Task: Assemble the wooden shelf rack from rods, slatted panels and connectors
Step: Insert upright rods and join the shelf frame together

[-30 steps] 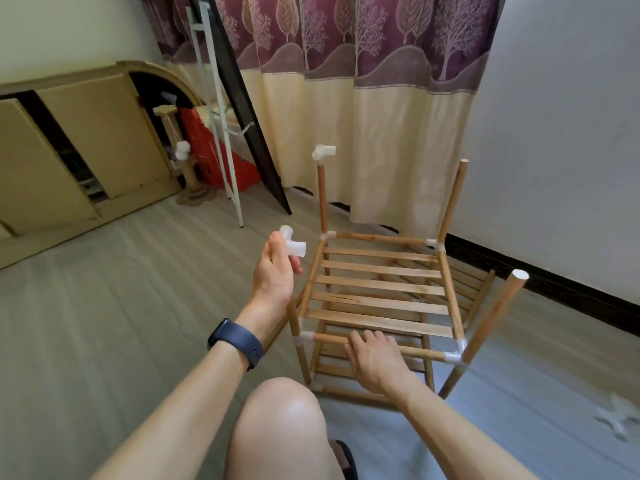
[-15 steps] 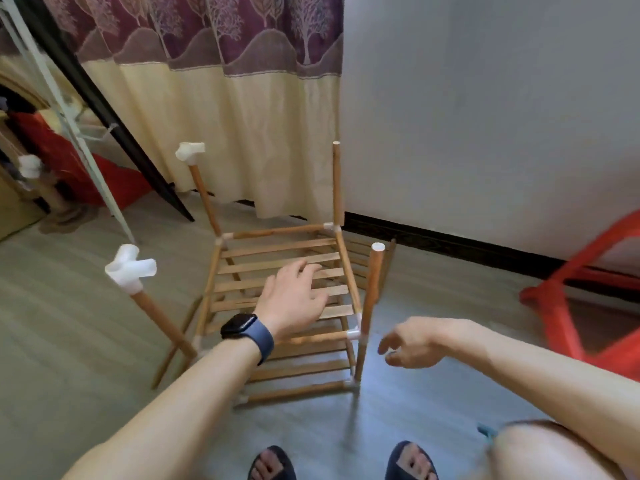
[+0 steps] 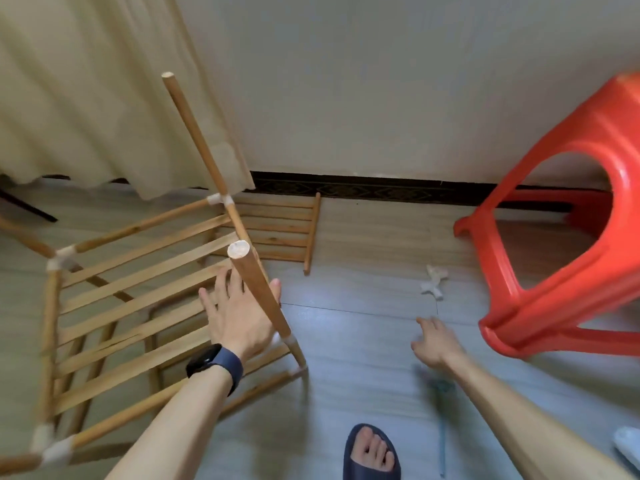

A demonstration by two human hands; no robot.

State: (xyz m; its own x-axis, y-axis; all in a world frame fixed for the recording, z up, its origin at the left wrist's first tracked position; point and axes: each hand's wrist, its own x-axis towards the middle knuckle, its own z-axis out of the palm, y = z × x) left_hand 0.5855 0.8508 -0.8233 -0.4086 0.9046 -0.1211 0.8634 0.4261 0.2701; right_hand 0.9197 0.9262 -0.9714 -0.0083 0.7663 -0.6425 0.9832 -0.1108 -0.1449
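Note:
The part-built wooden rack stands on the floor at the left, its top slatted panel (image 3: 138, 289) held by white connectors (image 3: 218, 199) at the corners. Two bare upright rods rise from it: a near one (image 3: 258, 289) and a far one (image 3: 194, 126). My left hand (image 3: 239, 313), with a dark watch on the wrist, rests with spread fingers on the slats just behind the near rod. My right hand (image 3: 434, 341) is stretched out low over the floor, fingers extended and holding nothing. A loose white connector (image 3: 433, 282) lies on the floor a little beyond it.
A spare slatted panel (image 3: 277, 233) lies flat by the wall behind the rack. A red plastic stool (image 3: 554, 237) stands tipped at the right. My foot in a dark slipper (image 3: 372, 452) is at the bottom. A blurred blue object (image 3: 440, 386) lies under my right forearm.
The view has swung right and down. My right hand has reached out to the right, toward the connector on the floor. My left hand stays on the slats.

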